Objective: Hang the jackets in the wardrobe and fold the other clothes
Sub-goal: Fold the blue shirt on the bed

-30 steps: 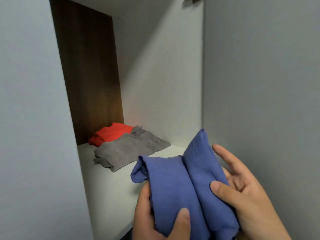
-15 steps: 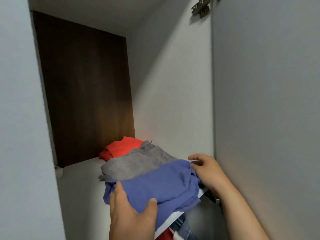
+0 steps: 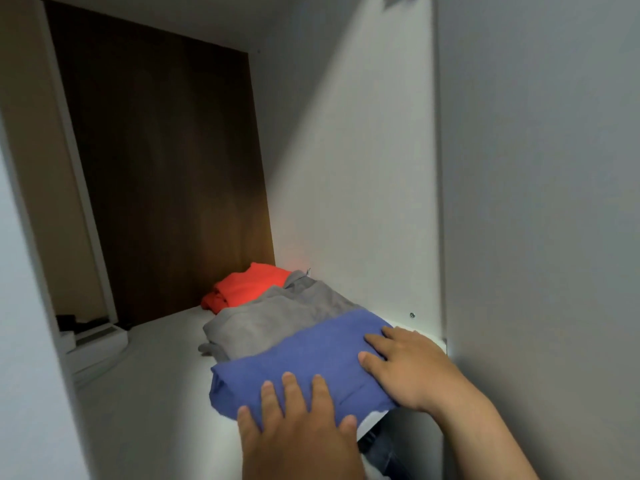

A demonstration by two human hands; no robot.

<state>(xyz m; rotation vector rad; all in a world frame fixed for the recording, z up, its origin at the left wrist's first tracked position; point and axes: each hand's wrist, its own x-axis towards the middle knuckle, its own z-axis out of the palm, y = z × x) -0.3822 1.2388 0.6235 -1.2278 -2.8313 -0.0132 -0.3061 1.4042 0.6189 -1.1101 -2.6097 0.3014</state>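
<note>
So both your hands were flat on the folded blue garment (image 3: 304, 362), nothing pinched or grabbed as far as I could see. Your left hand (image 3: 298, 427) lay palm down on its near edge with the fingers straight and a bit spread, the tips pointing into the wardrobe. Your right hand (image 3: 405, 368) came in from the right side and rested on the right end of the same piece, fingers stretched out and pointing left, thumb lying on the cloth too. The two hands were apart from each other with a strip of blue fabric showing between them. The blue garment sat on the white shelf (image 3: 156, 375) right at the front edge, close to the pale side wall (image 3: 346, 202), and its far edge touched a folded grey garment (image 3: 277, 320) or maybe overlapped it slightly, hard to say which. Behind the grey one was a folded red garment (image 3: 249, 285), up against the dark wood back panel (image 3: 166, 168). Below the shelf's front edge you could just make out some dark denim (image 3: 384, 455), mostly hidden by your right forearm.
</note>
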